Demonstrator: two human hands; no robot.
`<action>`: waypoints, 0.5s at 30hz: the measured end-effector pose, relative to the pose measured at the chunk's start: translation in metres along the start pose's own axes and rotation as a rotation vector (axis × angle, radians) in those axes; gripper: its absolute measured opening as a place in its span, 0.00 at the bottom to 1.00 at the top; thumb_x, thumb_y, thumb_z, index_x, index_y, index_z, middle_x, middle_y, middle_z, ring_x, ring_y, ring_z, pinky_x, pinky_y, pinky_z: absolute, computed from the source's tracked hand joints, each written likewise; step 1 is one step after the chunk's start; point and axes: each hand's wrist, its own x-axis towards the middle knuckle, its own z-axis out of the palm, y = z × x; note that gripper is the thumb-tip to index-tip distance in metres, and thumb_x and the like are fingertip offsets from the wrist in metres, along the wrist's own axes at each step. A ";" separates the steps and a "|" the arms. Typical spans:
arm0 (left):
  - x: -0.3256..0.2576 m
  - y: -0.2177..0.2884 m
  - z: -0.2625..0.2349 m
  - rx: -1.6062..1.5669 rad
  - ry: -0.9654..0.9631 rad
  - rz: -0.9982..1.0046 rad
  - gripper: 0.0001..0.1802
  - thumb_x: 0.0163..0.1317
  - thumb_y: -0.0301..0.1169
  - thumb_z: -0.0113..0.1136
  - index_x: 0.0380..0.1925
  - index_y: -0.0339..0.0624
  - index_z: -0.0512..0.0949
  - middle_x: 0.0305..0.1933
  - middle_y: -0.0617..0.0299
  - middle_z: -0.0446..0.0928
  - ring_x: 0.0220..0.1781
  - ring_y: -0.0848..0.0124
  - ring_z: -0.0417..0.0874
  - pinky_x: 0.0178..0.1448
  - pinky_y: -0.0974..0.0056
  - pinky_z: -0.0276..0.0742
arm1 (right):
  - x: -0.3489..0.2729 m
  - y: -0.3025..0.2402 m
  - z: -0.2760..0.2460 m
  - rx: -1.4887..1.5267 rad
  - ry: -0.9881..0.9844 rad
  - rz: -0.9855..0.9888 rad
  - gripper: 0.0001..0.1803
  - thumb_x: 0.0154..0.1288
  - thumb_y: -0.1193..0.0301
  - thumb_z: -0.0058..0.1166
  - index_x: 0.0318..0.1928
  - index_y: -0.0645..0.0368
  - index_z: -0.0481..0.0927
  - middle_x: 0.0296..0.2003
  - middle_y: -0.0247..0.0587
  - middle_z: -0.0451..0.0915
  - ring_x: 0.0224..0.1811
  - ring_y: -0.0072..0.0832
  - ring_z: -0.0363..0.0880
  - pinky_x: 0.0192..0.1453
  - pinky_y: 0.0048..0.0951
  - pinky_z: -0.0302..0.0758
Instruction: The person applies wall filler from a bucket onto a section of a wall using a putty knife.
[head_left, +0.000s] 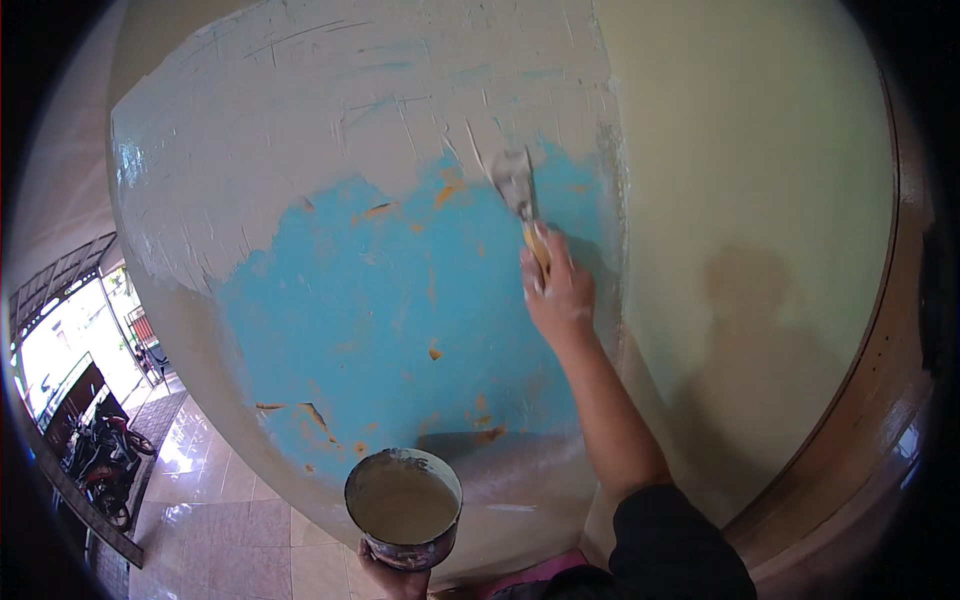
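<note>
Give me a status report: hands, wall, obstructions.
Right hand gripping scraper at grey-blue border of wall. Left hand holding tub of paste from below. Wall grey above, blue across the middle. No obstruction visible around scraper.

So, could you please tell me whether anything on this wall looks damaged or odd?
Yes, the turquoise painted patch of wall looks damaged: orange-brown blemishes dot it, and dark, crack-like marks near its lower left break the otherwise even colour. The pale grey coat above looks uneven, with streaks and ridges.

Probably a home: glossy tiled floor (215,560), parked motorbike (105,452) near a bright opening (75,335).
</note>
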 end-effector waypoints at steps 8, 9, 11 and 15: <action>-0.003 0.001 -0.011 -0.069 0.069 0.054 0.34 0.68 0.54 0.37 0.67 0.47 0.66 0.71 0.52 0.65 0.72 0.50 0.64 0.74 0.40 0.60 | 0.004 -0.020 -0.014 0.297 0.147 -0.061 0.22 0.68 0.68 0.53 0.60 0.56 0.67 0.32 0.48 0.81 0.27 0.48 0.81 0.36 0.43 0.78; -0.003 0.002 -0.011 -0.066 0.074 0.046 0.34 0.68 0.54 0.37 0.67 0.47 0.66 0.71 0.52 0.65 0.72 0.50 0.65 0.74 0.40 0.60 | 0.023 -0.033 -0.011 0.315 0.136 -0.111 0.22 0.67 0.69 0.54 0.60 0.56 0.67 0.32 0.48 0.81 0.27 0.48 0.80 0.36 0.44 0.78; 0.000 -0.001 -0.005 -0.060 0.074 0.019 0.34 0.68 0.54 0.37 0.67 0.46 0.66 0.71 0.51 0.65 0.72 0.50 0.65 0.74 0.39 0.60 | 0.046 -0.049 -0.012 0.269 0.041 -0.064 0.22 0.66 0.69 0.54 0.60 0.56 0.67 0.33 0.49 0.81 0.28 0.49 0.81 0.36 0.44 0.77; -0.005 -0.003 -0.001 -0.098 0.029 0.027 0.35 0.67 0.55 0.38 0.67 0.47 0.66 0.71 0.51 0.65 0.72 0.50 0.65 0.74 0.40 0.61 | 0.008 -0.035 0.008 0.031 -0.083 0.015 0.22 0.66 0.69 0.54 0.59 0.55 0.68 0.36 0.50 0.82 0.31 0.51 0.82 0.38 0.45 0.78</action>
